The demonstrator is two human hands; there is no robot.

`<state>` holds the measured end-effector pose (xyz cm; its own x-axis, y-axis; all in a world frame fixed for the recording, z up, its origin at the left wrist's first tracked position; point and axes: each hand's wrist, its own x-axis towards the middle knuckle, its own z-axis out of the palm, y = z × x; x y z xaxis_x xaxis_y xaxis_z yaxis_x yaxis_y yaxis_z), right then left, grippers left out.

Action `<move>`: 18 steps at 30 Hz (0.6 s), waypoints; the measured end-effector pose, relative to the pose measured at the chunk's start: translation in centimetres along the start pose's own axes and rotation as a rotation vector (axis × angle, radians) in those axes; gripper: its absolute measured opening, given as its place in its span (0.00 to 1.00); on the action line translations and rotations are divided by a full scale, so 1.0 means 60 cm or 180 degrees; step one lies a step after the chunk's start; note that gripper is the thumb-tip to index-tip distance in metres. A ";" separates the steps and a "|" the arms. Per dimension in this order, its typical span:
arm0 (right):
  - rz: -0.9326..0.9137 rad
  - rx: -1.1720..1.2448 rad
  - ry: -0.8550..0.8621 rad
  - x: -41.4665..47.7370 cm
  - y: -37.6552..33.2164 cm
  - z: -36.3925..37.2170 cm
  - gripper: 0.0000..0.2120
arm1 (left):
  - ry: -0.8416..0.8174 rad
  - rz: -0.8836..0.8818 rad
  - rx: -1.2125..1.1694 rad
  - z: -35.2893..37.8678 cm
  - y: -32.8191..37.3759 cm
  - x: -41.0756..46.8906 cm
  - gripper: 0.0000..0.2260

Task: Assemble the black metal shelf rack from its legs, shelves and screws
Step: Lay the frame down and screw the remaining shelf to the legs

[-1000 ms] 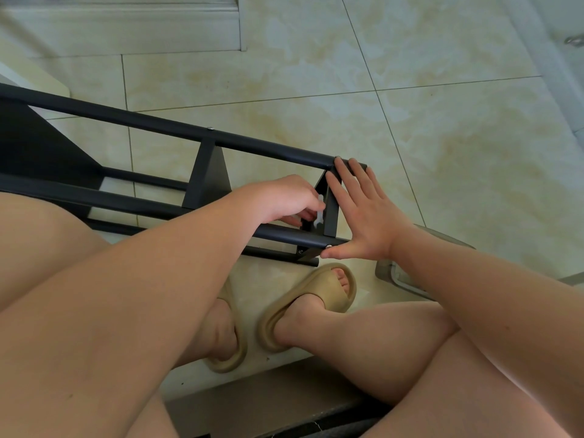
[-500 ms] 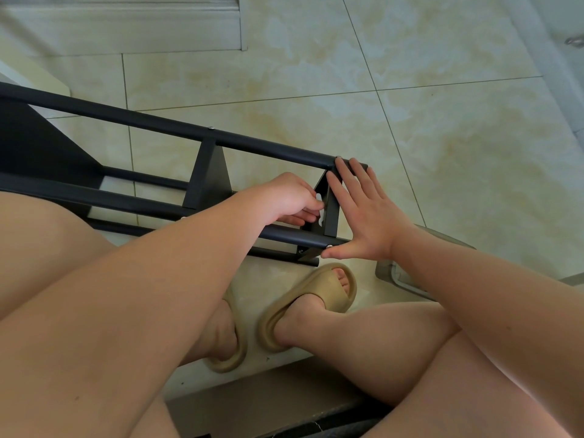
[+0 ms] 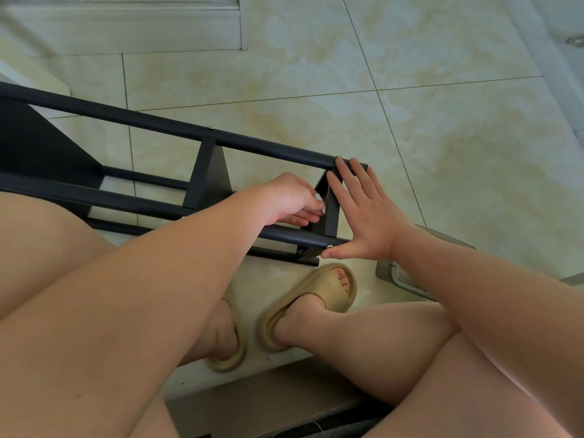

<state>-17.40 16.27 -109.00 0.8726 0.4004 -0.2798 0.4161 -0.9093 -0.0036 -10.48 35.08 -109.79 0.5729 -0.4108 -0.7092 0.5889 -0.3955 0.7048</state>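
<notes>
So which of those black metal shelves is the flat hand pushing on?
The end black metal shelf, farthest right: the right hand lies flat against it. The middle shelf and left shelf sit clear of that hand.

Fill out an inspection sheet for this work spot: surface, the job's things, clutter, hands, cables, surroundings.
Surface: pale tiled floor with dark grout lines.
Job's things: black rack lying on its side in front of the seated person; shelf panels fixed between its legs; screw heads show on the upper leg.
Clutter: a grey object on the floor by the right forearm, too little in view to name.
Hands: right hand flat, fingers straight, pressed against the rack's end; left hand curled just inside that end, what it holds cannot be told.
Cables: nothing seen.
Surroundings: feet in tan sandals near the rack's end; a pale step or skirting at the top.
</notes>
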 end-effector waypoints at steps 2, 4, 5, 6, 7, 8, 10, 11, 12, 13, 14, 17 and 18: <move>-0.0003 -0.0003 0.0001 0.000 0.000 0.001 0.64 | -0.0039 -0.0028 0.0036 -0.001 0.000 -0.001 0.11; 0.0005 -0.0020 -0.0007 0.001 0.000 0.002 0.64 | -0.0081 -0.0091 0.0068 -0.001 0.002 -0.004 0.06; 0.0007 -0.0019 -0.0006 0.001 0.001 0.002 0.64 | -0.0099 -0.0129 0.0070 -0.001 0.002 -0.005 0.04; 0.0006 -0.0013 -0.0004 0.001 0.001 0.002 0.64 | -0.0113 -0.0171 0.0062 0.000 0.003 -0.005 0.04; 0.0005 -0.0007 -0.0003 0.001 0.001 0.002 0.64 | -0.0129 -0.0216 0.0051 0.001 0.004 -0.006 0.03; 0.0003 -0.0004 -0.0002 0.001 0.000 0.002 0.64 | -0.0148 -0.0260 0.0040 0.001 0.004 -0.007 0.02; 0.0000 -0.0009 -0.0003 0.001 -0.001 0.002 0.64 | -0.0199 -0.0331 0.0030 0.002 0.005 -0.008 0.01; 0.0001 -0.0012 -0.0007 0.000 -0.001 0.002 0.64 | -0.0226 -0.0360 0.0027 0.003 0.005 -0.009 0.01; 0.0002 -0.0014 -0.0011 0.000 -0.001 0.002 0.64 | -0.0248 -0.0386 0.0024 0.003 0.005 -0.010 0.01; 0.0004 -0.0018 -0.0011 0.000 -0.001 0.002 0.64 | -0.0259 -0.0408 0.0021 0.003 0.005 -0.011 0.02; 0.0007 -0.0025 -0.0010 0.000 -0.001 0.002 0.64 | -0.0261 -0.0422 0.0023 0.003 0.005 -0.011 0.02; 0.0015 -0.0045 -0.0016 0.000 -0.001 0.002 0.64 | -0.0270 -0.0438 0.0077 0.003 0.006 -0.011 0.02; 0.0017 -0.0044 -0.0018 0.000 -0.001 0.002 0.64 | -0.0279 -0.0443 0.0099 0.003 0.006 -0.011 0.02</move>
<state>-17.43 16.31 -109.12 0.8734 0.3948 -0.2852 0.4149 -0.9098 0.0111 -10.76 35.07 -109.06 0.4343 -0.4198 -0.7970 0.6404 -0.4783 0.6009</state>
